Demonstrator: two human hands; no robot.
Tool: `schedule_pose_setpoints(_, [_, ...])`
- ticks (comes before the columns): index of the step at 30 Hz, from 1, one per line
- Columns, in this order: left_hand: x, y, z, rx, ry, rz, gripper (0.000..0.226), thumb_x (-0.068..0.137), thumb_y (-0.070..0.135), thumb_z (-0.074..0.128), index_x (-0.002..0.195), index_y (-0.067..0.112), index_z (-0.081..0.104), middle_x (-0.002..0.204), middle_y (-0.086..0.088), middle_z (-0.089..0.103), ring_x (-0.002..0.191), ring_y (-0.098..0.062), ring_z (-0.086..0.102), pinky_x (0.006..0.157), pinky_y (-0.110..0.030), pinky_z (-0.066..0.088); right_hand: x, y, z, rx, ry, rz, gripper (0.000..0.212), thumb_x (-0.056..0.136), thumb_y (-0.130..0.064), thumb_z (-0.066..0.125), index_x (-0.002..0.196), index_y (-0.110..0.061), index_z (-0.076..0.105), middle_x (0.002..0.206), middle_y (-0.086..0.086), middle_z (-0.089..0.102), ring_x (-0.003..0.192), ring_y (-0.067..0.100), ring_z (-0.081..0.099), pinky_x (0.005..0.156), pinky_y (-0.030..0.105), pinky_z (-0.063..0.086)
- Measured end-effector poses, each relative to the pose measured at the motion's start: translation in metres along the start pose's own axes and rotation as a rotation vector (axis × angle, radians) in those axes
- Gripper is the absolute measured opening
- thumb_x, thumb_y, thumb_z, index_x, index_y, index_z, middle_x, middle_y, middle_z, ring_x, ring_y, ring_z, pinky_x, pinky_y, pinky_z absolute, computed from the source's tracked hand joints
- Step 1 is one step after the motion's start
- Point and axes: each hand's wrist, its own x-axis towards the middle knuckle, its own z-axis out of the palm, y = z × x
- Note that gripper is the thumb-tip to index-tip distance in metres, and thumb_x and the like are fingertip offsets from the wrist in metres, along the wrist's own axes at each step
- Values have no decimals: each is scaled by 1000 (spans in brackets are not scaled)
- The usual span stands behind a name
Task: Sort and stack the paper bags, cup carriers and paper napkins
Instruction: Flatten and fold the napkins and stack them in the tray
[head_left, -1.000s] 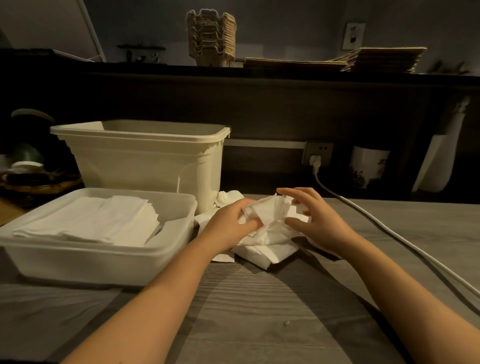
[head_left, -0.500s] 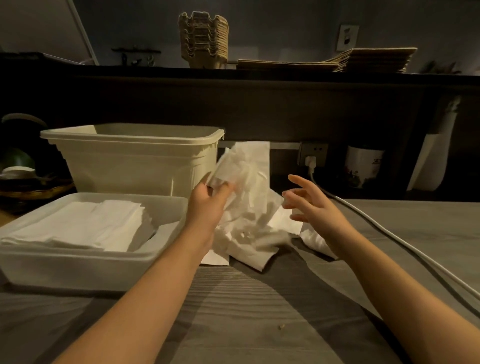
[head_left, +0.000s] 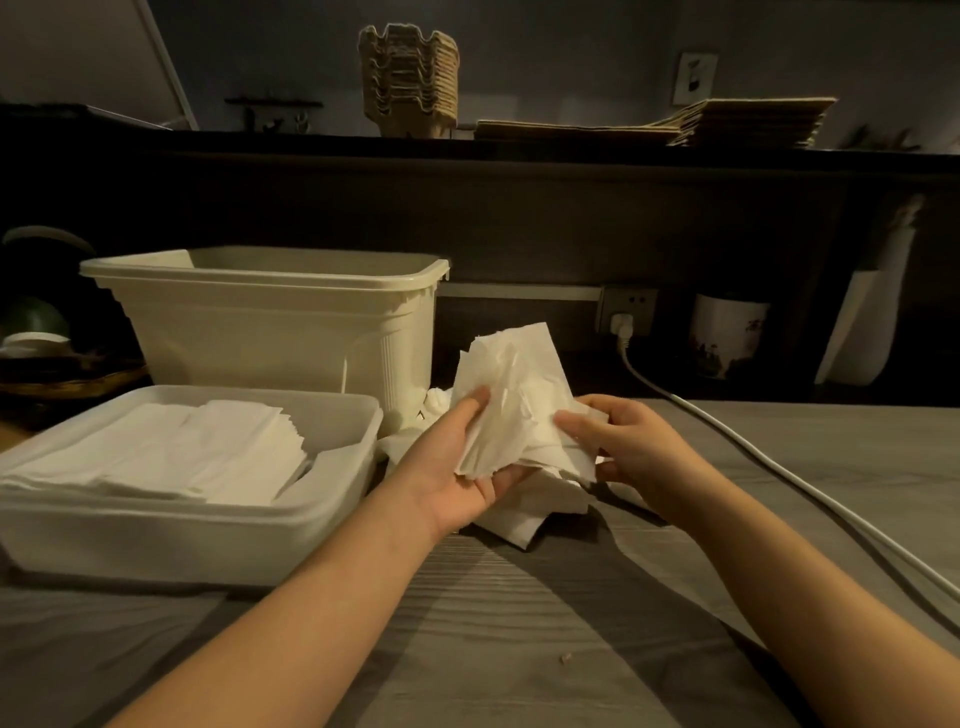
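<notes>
Bench (head_left: 519, 649), grey wood grain, with one small crumb (head_left: 565, 658) towards the near edge.

Left hand (head_left: 457, 467): palm up beneath a bundle of paper napkins (head_left: 519, 395), thumb pressed on its front; gripping.

Right hand (head_left: 634, 447): thumb on the bundle's right side, fingers behind it; pinching the same bundle. The bundle is held upright and crumpled above the middle of the bench.

Loose napkins (head_left: 535, 514): a rumpled heap lying on the bench directly under both hands.

Shallow tray (head_left: 182, 540), translucent white, at the left edge of the bench, holding a flat napkin stack (head_left: 208, 452).

Cream bin (head_left: 270, 332), tall, behind the tray near the far edge; its contents cannot be seen.

White cable (head_left: 779, 467): runs from a wall socket (head_left: 626, 312) across the right part of the bench.

White pot (head_left: 727, 332), beyond the far edge, right of the socket.

Shelf (head_left: 519, 148), above and behind: stacked cup carriers (head_left: 410, 78) standing at centre; flat paper bags (head_left: 727, 119) piled to their right.
</notes>
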Motion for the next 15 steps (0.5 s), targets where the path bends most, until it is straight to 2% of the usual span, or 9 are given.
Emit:
schedule_pose_setpoints(3, [0, 1, -2, 8, -60, -43, 52, 75, 39, 63, 119, 13, 57, 113, -20, 66, 104, -39, 63, 78, -55, 53, 1, 0, -1, -28, 67, -51, 10, 89, -27, 59, 96, -20, 62, 90, 1, 68, 78, 15, 67, 67, 29, 56])
schedule_pose_setpoints(6, [1, 0, -2, 44, -87, -45, 45, 81, 46, 60, 116, 16, 58, 108, -21, 68, 102, -41, 63, 84, -57, 51, 2, 0, -1, -68, 129, -125, 6, 89, -25, 59, 95, -24, 61, 92, 0, 67, 81, 16, 67, 68, 31, 57])
schedule_pose_setpoints(8, [1, 0, -4, 54, -87, -54, 46, 84, 49, 58, 118, 18, 59, 109, -19, 68, 105, -40, 62, 91, -58, 47, 1, -1, -2, -68, 167, -173, 7, 89, -23, 60, 93, -28, 61, 92, -3, 66, 81, 13, 66, 62, 24, 54])
schedule_pose_setpoints(10, [3, 0, -5, 37, -69, -41, 38, 87, 46, 56, 114, 20, 60, 109, -18, 68, 104, -40, 61, 89, -60, 46, 1, -3, -3, -35, 199, -207, 10, 89, -22, 60, 93, -31, 61, 93, -3, 66, 82, 12, 65, 59, 19, 50])
schedule_pose_setpoints(12, [5, 0, -5, 21, -77, -42, 34, 91, 41, 53, 116, 20, 61, 113, -18, 65, 105, -39, 59, 89, -60, 45, 2, -4, -3, 20, 205, -201, 11, 89, -21, 60, 93, -31, 62, 95, 0, 66, 85, 16, 64, 65, 25, 54])
schedule_pose_setpoints(14, [6, -2, -6, 19, -91, -46, 30, 93, 34, 50, 117, 18, 61, 116, -19, 63, 110, -39, 56, 95, -60, 42, 3, -3, -3, 57, 186, -153, 9, 89, -22, 59, 95, -29, 62, 97, 3, 66, 87, 19, 65, 73, 32, 56])
schedule_pose_setpoints(15, [7, -2, -7, 2, -94, -48, 29, 92, 31, 50, 115, 16, 61, 114, -19, 64, 110, -38, 57, 100, -59, 39, 3, -3, -2, 71, 170, -126, 9, 90, -22, 59, 97, -26, 62, 97, 4, 66, 87, 20, 65, 72, 32, 56])
